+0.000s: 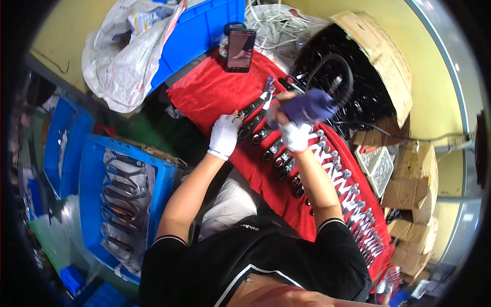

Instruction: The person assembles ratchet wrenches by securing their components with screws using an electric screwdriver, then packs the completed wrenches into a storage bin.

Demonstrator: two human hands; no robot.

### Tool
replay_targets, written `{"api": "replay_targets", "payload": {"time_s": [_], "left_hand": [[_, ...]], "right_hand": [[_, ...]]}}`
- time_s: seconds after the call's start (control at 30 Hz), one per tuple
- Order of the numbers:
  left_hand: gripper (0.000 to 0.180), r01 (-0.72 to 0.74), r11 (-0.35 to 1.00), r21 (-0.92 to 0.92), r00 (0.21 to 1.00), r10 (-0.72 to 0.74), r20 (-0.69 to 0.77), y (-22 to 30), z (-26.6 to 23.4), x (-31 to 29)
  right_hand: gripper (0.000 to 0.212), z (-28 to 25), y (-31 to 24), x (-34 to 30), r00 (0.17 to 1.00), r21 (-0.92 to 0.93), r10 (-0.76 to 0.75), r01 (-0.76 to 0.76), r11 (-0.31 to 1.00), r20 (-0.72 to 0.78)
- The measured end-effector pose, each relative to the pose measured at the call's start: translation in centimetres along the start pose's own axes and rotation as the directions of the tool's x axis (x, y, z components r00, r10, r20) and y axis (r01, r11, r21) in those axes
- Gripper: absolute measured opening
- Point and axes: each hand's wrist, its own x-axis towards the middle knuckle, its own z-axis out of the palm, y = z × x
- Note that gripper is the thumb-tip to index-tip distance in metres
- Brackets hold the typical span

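In the head view, my left hand (225, 134), in a white glove with bare fingertips, is closed on the near end of a long black part (250, 108) lying on the red cloth (202, 84). My right hand (295, 136), gloved the same way, grips a purple-blue handheld power tool (309, 106), smeared by motion. The tool's front end is over the row beside my left hand; whether it touches a part cannot be made out. Several more black parts with ringed ends (277, 156) lie side by side, with bright silver zigzag pieces (337, 176) along the right.
A phone (241, 50) stands at the cloth's far end, before a blue crate (204, 30) and white sack (125, 66). Left is a blue bin (92, 204) of metal parts. Right are black plastic wrapping (371, 92), a power cord (350, 77) and cardboard boxes (409, 179).
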Motion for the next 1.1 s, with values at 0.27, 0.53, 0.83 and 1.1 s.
{"api": "replay_targets", "payload": {"time_s": [0.27, 0.53, 0.83, 1.1], "left_hand": [[0.029, -0.082, 0.99, -0.115, 0.991, 0.069, -0.11, -1.5, 0.0, -1.1], [0.033, -0.104, 0.995, -0.007, 0.985, 0.102, -0.142, -0.8, -0.3, -0.3], [0.039, -0.067, 0.975, 0.21, 0.97, 0.015, 0.241, 1.8, -2.2, 4.5], [0.027, 0.041, 0.969, 0.243, 0.954, -0.11, 0.28, 3.2, 0.2, 8.6]], "right_hand": [[0.03, -13.0, -14.5, -14.4, 0.78, -0.521, -0.271, -0.081, 0.85, -0.563], [0.052, -28.8, -20.7, -19.8, 0.65, -0.587, -0.223, -0.755, -0.292, -0.726], [0.035, -37.6, -15.7, -19.5, 0.874, -0.693, -0.201, -0.475, -0.543, -0.442], [0.047, -34.3, -15.4, -18.5, 0.858, -0.749, -0.263, -0.514, -0.418, -0.442]]}}
